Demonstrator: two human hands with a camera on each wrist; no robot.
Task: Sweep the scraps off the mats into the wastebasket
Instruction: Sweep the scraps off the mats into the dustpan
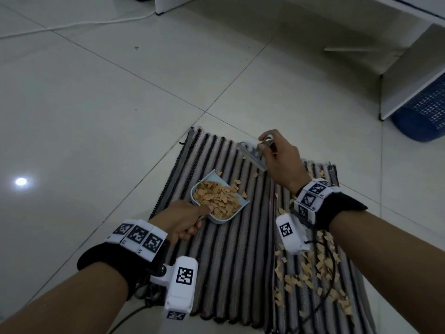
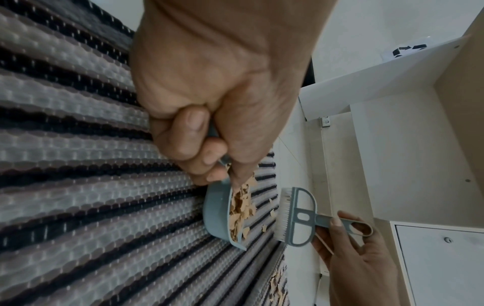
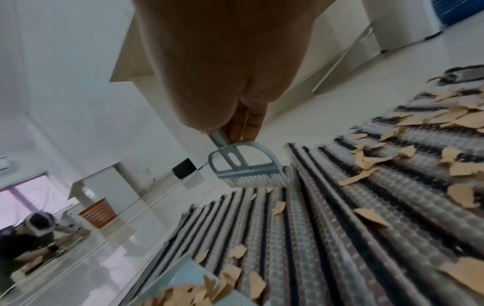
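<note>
A striped mat (image 1: 231, 261) lies on the tiled floor. My left hand (image 1: 185, 220) grips the handle of a small blue dustpan (image 1: 218, 219) resting on the mat and heaped with tan paper scraps (image 1: 216, 197). My right hand (image 1: 279, 155) pinches the handle of a small blue brush (image 2: 296, 217), whose bristles stand at the mat's far edge beyond the pan. More scraps (image 1: 313, 268) lie strewn over the mat's right side, under my right forearm. A blue wastebasket (image 1: 423, 112) lies on its side at the far right.
White furniture (image 1: 414, 68) stands beside the wastebasket at the right. A white cable (image 1: 79, 24) runs across the floor at the far left. Cables from the wrist cameras trail over the mat near me. Bare tiles surround the mat.
</note>
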